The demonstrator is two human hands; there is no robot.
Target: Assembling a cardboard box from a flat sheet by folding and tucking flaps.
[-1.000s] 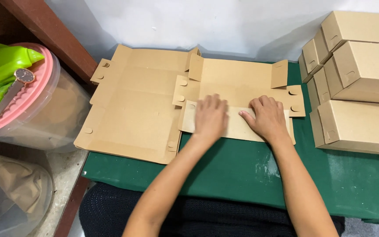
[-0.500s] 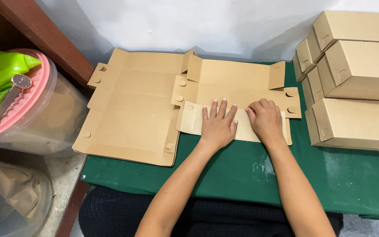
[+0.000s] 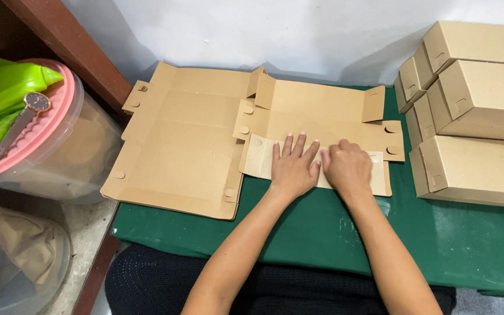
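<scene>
While pressed flat under both palms, front flap of unfolded cardboard box blank lies on green mat. Left hand spread wide, fingers splayed; right hand curled narrower, knuckles down, just beside the left, neither holding anything. Could crease crooked if pressed unevenly, since hands crowd the flap's middle and leave both ends free. Could shove the blank into second flat blank just left of left hand. Stack of finished boxes well right of right hand.
</scene>
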